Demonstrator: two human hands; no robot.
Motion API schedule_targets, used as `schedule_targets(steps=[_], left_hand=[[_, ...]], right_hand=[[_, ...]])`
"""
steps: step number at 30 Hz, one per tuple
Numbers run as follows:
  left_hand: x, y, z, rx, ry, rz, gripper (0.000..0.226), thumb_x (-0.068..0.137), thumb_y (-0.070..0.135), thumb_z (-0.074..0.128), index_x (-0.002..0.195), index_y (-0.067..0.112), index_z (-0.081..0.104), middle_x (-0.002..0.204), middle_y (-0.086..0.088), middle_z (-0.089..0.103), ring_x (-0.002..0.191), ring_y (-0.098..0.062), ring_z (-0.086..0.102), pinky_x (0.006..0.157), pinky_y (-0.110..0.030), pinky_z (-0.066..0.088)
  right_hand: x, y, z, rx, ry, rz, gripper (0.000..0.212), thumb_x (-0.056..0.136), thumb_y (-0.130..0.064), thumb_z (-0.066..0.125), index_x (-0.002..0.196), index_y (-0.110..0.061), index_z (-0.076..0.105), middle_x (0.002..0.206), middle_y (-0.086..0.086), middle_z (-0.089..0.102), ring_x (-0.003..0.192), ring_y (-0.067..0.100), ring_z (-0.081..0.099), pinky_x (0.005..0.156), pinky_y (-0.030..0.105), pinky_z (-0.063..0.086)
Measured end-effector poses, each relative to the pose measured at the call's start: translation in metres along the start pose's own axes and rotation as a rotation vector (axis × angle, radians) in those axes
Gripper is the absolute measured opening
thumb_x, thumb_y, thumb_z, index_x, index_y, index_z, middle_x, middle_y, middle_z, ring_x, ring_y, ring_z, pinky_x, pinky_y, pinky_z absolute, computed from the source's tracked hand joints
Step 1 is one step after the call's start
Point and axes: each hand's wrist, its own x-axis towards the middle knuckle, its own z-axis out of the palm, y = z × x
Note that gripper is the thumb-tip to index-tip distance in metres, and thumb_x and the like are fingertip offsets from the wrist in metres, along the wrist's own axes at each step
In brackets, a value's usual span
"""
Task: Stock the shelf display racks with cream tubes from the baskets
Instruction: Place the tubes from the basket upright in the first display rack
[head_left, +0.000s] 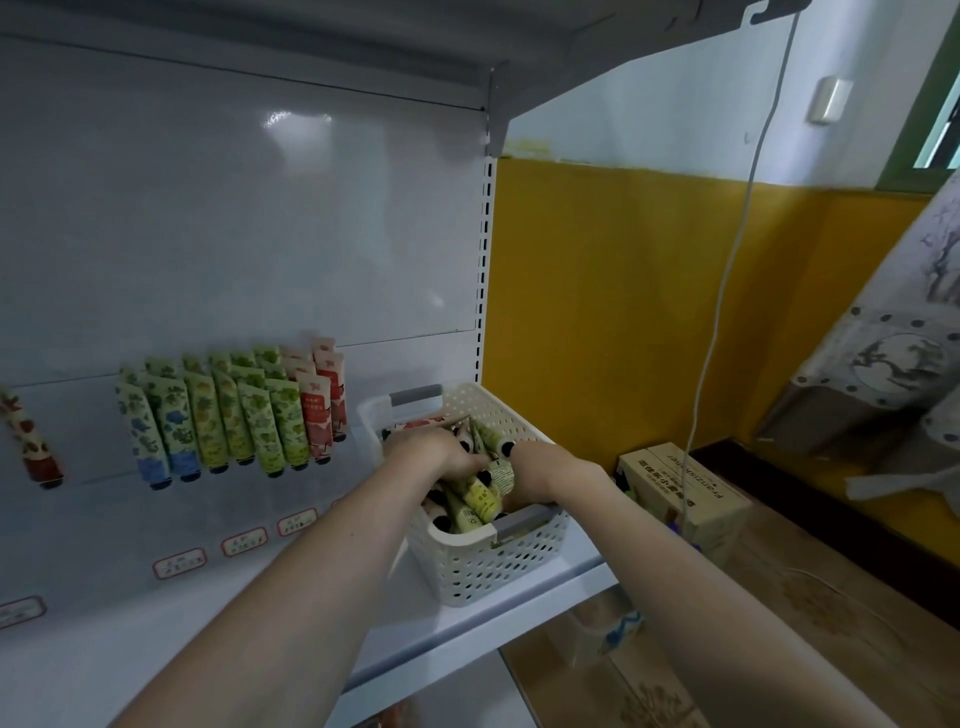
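Observation:
A white perforated basket (488, 566) stands on the shelf's right end, filled with loose cream tubes (480, 499), mostly yellow-green with black caps. Both my hands reach down into it. My left hand (434, 449) lies over the tubes at the basket's far left, fingers buried among them. My right hand (540, 462) is on the right side, fingers curled down among the tubes; what they hold is hidden. On the shelf's back panel stands a display rack with rows of tubes (228, 415): blue, green and red ones.
A lone red-brown tube (34, 441) hangs at the far left. Price labels (244, 540) lie along the white shelf (260, 597). A cardboard box (685, 493) sits on the floor to the right, with a thin white cable (727, 270) hanging above it.

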Motion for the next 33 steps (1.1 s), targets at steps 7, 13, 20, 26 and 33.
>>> schedule_targets(steps=[7,13,20,26,33], left_hand=[[0.004,-0.003,0.003,-0.096,0.035,0.078,0.066,0.079,0.071,0.047,0.119,0.019,0.057,0.117,-0.004,0.062,0.106,-0.021,0.06,0.091,-0.03,0.046],[0.007,-0.007,0.006,-0.333,0.049,0.146,0.038,0.076,0.052,0.06,0.097,0.02,0.058,0.091,-0.002,0.063,0.088,-0.019,0.062,0.081,-0.032,0.054],[-0.004,-0.012,-0.005,-0.634,0.161,0.101,0.024,0.08,0.031,0.06,0.066,0.017,0.048,0.062,0.0,0.05,0.056,-0.014,0.048,0.052,-0.023,0.036],[-0.028,-0.026,-0.02,-1.197,0.325,0.157,0.027,0.075,0.02,0.064,0.094,0.002,0.058,0.087,-0.009,0.063,0.076,-0.022,0.06,0.056,-0.025,0.041],[-0.093,-0.061,-0.037,-1.501,0.492,0.306,0.019,0.08,0.003,0.057,0.072,0.017,0.047,0.071,-0.001,0.048,0.071,-0.019,0.053,0.071,-0.033,0.044]], right_hand=[[0.006,0.002,0.002,0.075,-0.012,0.008,0.02,0.087,-0.015,0.061,0.103,-0.009,0.05,0.084,0.005,0.052,0.085,0.022,0.051,0.06,0.024,0.04],[0.009,0.001,0.005,0.095,0.046,0.042,0.021,0.086,-0.011,0.059,0.071,-0.011,0.044,0.066,0.002,0.044,0.055,0.012,0.042,0.048,0.021,0.034],[0.013,0.004,0.008,0.201,0.13,0.054,0.031,0.081,-0.005,0.055,0.058,-0.014,0.036,0.057,0.003,0.04,0.049,0.015,0.038,0.043,0.022,0.03],[0.002,0.007,0.004,0.549,0.363,-0.011,0.013,0.083,-0.012,0.062,0.091,-0.009,0.052,0.08,0.001,0.053,0.077,0.017,0.052,0.055,0.02,0.041],[-0.029,-0.015,-0.013,0.917,0.619,-0.136,0.04,0.082,-0.03,0.069,0.111,-0.005,0.056,0.088,0.0,0.063,0.079,0.013,0.059,0.066,0.027,0.049]])
